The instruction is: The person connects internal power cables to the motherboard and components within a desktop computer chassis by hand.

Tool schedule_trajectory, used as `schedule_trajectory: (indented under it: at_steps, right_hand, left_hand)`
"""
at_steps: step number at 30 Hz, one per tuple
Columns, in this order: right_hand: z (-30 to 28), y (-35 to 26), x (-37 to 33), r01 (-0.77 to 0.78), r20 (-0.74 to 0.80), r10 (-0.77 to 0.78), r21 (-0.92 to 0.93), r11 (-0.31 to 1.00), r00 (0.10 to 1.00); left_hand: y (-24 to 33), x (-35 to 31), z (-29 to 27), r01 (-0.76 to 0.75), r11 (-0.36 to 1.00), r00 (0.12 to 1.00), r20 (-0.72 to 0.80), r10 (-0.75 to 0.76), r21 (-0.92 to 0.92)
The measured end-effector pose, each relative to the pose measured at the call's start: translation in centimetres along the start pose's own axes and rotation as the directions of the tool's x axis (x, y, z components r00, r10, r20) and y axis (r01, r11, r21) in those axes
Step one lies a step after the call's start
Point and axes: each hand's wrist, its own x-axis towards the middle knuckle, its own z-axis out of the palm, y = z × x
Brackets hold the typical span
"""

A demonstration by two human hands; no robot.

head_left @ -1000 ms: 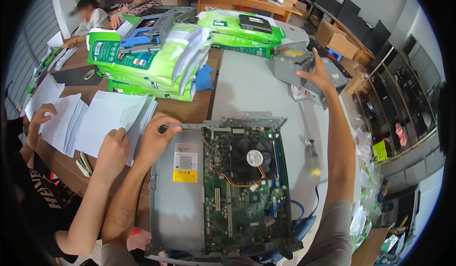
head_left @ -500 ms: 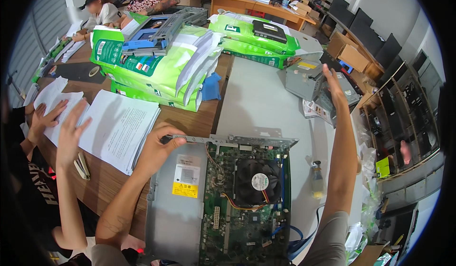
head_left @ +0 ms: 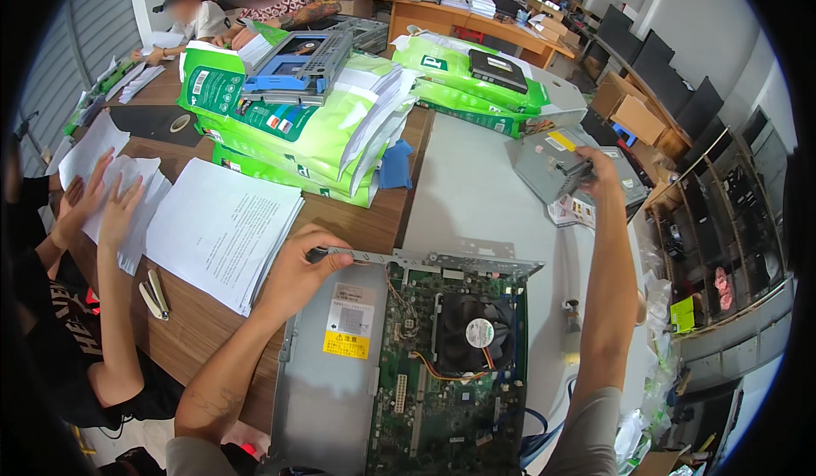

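An opened computer case (head_left: 327, 399) lies before me, with a green motherboard (head_left: 425, 306) and a black cooling fan (head_left: 476, 333) inside. My left hand (head_left: 302, 272) pinches the case's far metal edge, near its left corner. Off to the far right, my right hand (head_left: 602, 172) has its fingers curled around a small grey metal bracket (head_left: 573, 177). That bracket is over a stack of flat grey metal drives (head_left: 537, 155), one bearing a yellow label. Part of the bracket is hidden by the fingers.
Green paper-ream packs (head_left: 263, 127) carry a blue-and-grey drive cage (head_left: 297, 68). A black drive (head_left: 498, 70) tops other packs. A co-worker's hands (head_left: 115, 200) handle paper beside a printed stack (head_left: 225, 221) and a stapler (head_left: 154, 296). A brush (head_left: 571, 327) lies right of the case.
My right hand has lowered slightly and its stretched fingers have curled around the bracket. My left hand keeps its hold on the case edge. The view has shifted a little.
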Motion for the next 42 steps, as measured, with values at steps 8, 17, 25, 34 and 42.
schedule_trajectory:
  at_steps: [8,17,25,34,42]
  right_hand:
    - [6.8,0.8,-5.3,0.478,-0.336,-0.432,0.066,0.876,0.837]
    - [11.3,-3.8,-12.1,0.479,-0.275,-0.597,-0.394,0.785,0.753]
    - [14.4,-6.6,-17.3,0.581,0.151,-0.576,-0.416,0.7,0.803]
    - [7.1,-12.0,-18.8,0.377,0.107,-0.367,-0.09,0.922,0.924]
    - [6.8,-13.5,-38.3,0.292,0.218,-0.384,0.359,0.886,0.897]
  left_hand:
    - [0.0,0.0,-0.2,-0.016,0.998,1.0,-0.014,0.017,0.055]
    - [-0.1,-0.4,-0.1,-0.036,0.998,0.999,-0.026,0.038,0.044]
    - [-0.8,-0.6,0.0,-0.169,0.985,0.979,-0.114,0.171,0.025]
    - [-3.2,0.2,2.0,-0.17,0.98,0.962,-0.197,0.188,0.102]
    - [-1.9,1.6,3.9,-0.022,0.946,0.984,-0.163,0.079,0.323]
